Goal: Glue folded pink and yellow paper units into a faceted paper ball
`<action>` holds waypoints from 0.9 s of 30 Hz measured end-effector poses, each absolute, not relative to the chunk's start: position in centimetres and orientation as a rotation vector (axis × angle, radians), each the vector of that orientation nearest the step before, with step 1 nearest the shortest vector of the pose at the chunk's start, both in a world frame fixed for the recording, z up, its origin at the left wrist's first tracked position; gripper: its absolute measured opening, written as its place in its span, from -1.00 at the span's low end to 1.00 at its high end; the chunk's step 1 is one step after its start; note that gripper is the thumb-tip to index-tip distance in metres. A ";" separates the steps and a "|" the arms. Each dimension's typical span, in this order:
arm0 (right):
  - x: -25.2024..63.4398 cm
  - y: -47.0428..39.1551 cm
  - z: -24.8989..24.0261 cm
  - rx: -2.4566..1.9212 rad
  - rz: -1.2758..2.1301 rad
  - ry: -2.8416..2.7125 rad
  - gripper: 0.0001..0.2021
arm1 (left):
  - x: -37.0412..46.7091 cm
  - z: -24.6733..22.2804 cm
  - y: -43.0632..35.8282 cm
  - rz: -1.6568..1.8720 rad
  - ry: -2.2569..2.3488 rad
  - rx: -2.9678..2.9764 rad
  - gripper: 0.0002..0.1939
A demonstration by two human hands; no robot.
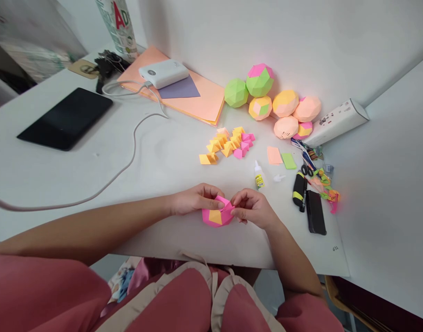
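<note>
A pink paper ball [211, 218] with a yellow-orange facet faces me near the table's front edge. My left hand [199, 200] holds it from the left, thumb on top. On its right side, my right hand [253, 208] pinches a pink edge between thumb and fingertips. Beyond the hands lie several folded yellow-orange pieces [228, 148] and pink pieces [241, 152]. A small glue bottle [259, 177] is to the right, with its white cap [279, 178] off beside it.
Finished paper balls [260, 80] cluster at the wall. Peach slips [274, 156] and green slips [288, 161] lie before them. Scissors [307, 170], a cutter [298, 188] and a phone [315, 212] are at right. A tablet [66, 119], cable [134, 138] and power bank [164, 74] occupy the left.
</note>
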State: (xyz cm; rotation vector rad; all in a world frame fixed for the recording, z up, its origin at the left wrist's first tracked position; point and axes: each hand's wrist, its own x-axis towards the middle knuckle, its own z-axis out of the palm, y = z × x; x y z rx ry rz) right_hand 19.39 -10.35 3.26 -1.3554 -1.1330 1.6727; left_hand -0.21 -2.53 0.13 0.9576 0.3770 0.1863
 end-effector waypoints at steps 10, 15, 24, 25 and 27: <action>19.2 -10.5 3.5 -1.406 1.617 -1.151 -0.81 | -0.3 0.5 -2.5 0.160 0.405 1.015 -0.82; 19.0 -10.6 3.5 -1.409 1.583 -1.122 -0.82 | -0.3 0.1 -2.6 0.151 0.386 1.058 -0.81; 18.8 -10.7 3.2 -1.466 1.489 -1.131 -0.80 | -0.3 -0.7 -2.7 0.151 0.379 1.090 -0.78; 18.9 -10.7 3.1 -1.467 1.489 -1.137 -0.80 | -0.3 -0.7 -2.7 0.149 0.374 1.096 -0.78; 18.9 -10.7 3.1 -1.468 1.488 -1.143 -0.80 | -0.3 -0.7 -2.7 0.147 0.362 1.109 -0.78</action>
